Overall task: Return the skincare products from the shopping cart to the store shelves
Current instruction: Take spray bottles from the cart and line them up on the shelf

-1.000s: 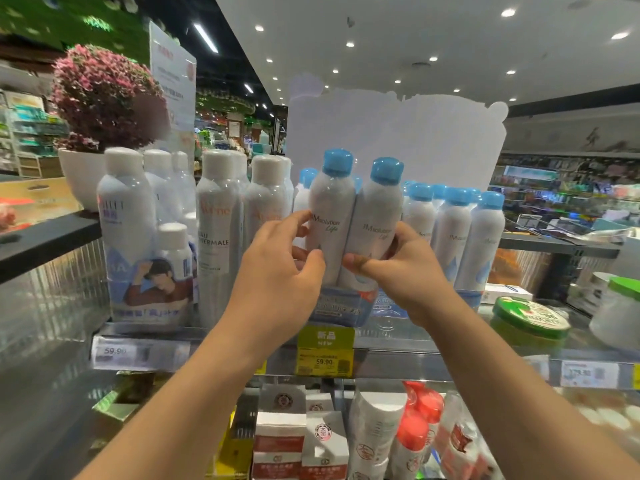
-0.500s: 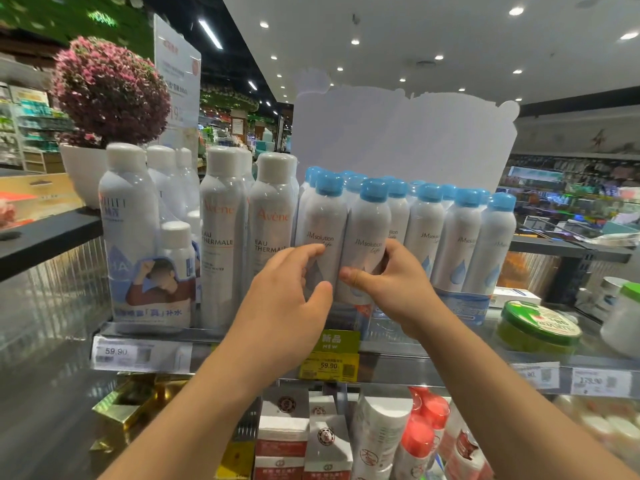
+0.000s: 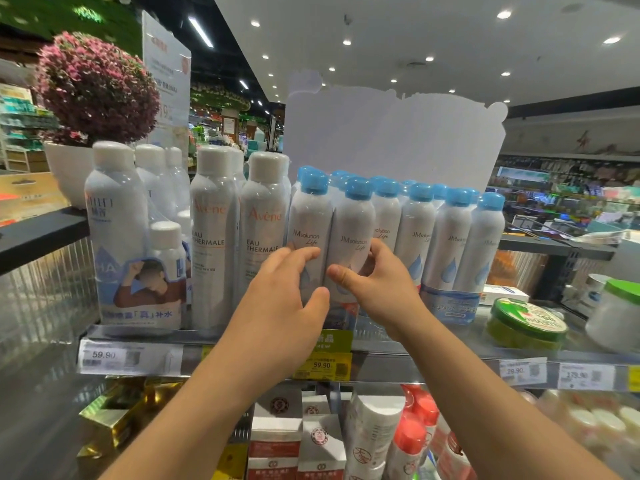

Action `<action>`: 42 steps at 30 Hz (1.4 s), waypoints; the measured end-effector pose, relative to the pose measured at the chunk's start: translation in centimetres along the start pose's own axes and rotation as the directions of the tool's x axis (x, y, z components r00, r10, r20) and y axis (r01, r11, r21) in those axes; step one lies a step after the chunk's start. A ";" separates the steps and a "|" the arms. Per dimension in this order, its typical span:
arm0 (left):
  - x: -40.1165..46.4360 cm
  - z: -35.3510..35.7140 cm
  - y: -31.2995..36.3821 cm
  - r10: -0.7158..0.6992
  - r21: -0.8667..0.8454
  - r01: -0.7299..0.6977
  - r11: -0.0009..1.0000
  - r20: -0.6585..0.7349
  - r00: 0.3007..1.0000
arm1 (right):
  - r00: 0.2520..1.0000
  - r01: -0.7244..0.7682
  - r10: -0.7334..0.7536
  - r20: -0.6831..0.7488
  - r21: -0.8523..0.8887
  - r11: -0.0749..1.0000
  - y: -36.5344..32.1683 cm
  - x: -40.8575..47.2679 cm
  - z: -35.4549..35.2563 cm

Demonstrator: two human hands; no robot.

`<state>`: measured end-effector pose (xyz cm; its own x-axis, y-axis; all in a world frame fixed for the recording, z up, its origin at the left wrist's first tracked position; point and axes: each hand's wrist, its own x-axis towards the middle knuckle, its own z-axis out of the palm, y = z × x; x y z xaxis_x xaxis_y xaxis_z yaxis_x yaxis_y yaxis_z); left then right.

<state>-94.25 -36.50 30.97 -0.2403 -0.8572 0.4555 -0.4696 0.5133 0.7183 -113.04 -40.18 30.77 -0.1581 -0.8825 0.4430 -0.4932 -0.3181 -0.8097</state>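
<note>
Standing upright on the glass shelf, a shrink-wrapped twin pack of white spray bottles with blue caps is held from both sides.

The pack is gripped by the left hand with fingers curled round the left bottle, and by the right hand round the right one. It is touching the white-capped Avène bottles on its left.
</note>
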 end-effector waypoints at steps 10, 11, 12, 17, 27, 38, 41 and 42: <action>-0.8 0.5 0.0 -0.017 -0.036 0.018 0.999 0.009 1.000 | 0.999 -0.031 0.033 -0.012 0.127 0.991 0.4 -1.3 0.3; -1.0 0.6 0.0 -0.009 -0.056 0.009 0.998 0.006 1.000 | 0.998 -0.066 0.068 -0.006 0.159 0.985 0.6 -1.6 0.2; -1.2 0.7 0.1 0.000 -0.076 0.000 0.997 0.003 1.000 | 0.996 -0.091 0.094 -0.009 0.171 0.981 0.8 -1.9 0.1; -1.9 1.4 0.2 0.044 -0.151 -0.051 0.987 -0.044 0.998 | 0.970 -0.146 0.192 -0.151 0.271 0.951 1.8 -4.4 -0.6; -3.7 7.0 1.7 0.148 -0.373 -0.112 0.921 0.067 0.987 | 0.837 -0.116 0.372 -0.401 0.534 0.838 3.3 -13.5 -5.2; -13.6 19.9 10.1 0.348 -0.495 -0.071 0.866 0.495 0.796 | 0.471 -0.340 0.597 -0.650 0.490 0.802 4.9 -33.8 -14.2; -17.7 24.0 11.7 0.375 -0.455 -0.062 0.888 0.641 0.669 | 0.350 -0.390 0.633 -0.690 0.508 0.768 4.9 -40.1 -16.0; -19.2 25.2 12.4 0.380 -0.435 -0.073 0.897 0.677 0.630 | 0.307 -0.410 0.643 -0.702 0.512 0.755 4.9 -42.2 -16.4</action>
<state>-116.89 -14.72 17.89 -0.9052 -0.3731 0.2037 -0.0340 0.5412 0.8402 -122.79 1.20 14.45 -0.9660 -0.2319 -0.1142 0.1303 -0.0553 -0.9899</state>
